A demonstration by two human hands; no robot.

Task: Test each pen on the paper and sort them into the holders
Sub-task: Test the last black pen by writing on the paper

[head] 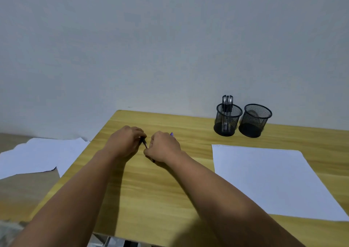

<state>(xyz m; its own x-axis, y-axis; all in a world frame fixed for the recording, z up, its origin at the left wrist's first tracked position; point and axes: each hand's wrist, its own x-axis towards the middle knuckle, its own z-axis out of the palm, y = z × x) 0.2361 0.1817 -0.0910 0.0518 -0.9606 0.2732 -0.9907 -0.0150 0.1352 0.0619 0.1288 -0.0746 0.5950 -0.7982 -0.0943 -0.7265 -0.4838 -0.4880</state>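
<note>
Both hands meet over the middle of the wooden desk (151, 190), forearms reaching in from the lower edge of the view. The left hand (125, 142) has its fingers curled around a dark pen (144, 143), whose thin end pokes out toward the other hand. The right hand (164, 147) is curled too, its fingertips right at the tip of that dark pen; a purple pen (171, 134) shows just past its knuckles, but whether the hand grips it or merely covers it cannot be told. A dark bit also shows under the right hand, too small to identify. To the right lies a white sheet of paper (264, 180), flat on the desk and well apart from the hands, with faint marks at its top left corner. Behind it, near the wall (170, 39), stand two black mesh holders side by side, almost touching. The left holder (227, 121) contains a few pens (227, 103) with dark caps, standing upright and rising above its rim. The right holder (255, 121) shows nothing inside. Off the desk's left edge, more white sheets (37, 156) lie on a lower surface.
</note>
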